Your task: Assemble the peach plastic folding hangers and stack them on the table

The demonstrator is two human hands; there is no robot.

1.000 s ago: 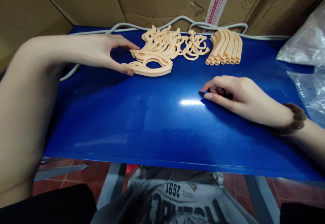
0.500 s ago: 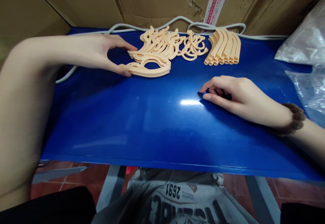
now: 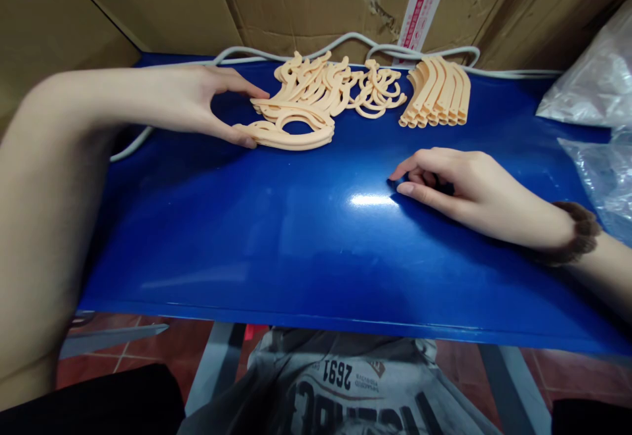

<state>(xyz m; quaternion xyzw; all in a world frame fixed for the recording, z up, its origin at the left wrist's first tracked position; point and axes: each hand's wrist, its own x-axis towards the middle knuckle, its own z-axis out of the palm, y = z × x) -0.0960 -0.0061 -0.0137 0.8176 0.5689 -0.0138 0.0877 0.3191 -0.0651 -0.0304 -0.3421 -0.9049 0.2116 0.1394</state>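
My left hand (image 3: 202,101) reaches across the blue table (image 3: 296,237), thumb and forefinger spread in a wide C against the left end of a flat stack of peach plastic hook pieces (image 3: 289,129). My right hand (image 3: 457,181) rests on the table to the right, fingers loosely curled under, nothing visible in it. Behind the stack lies a loose heap of the same peach hooks (image 3: 340,86). A neat row of curved peach strips (image 3: 439,99) lies to its right.
A grey cable (image 3: 306,53) runs along the table's back edge. Cardboard boxes (image 3: 296,0) stand behind. Clear plastic bags (image 3: 592,93) lie at the right edge. A dark scrunchie (image 3: 577,231) is on my right wrist.
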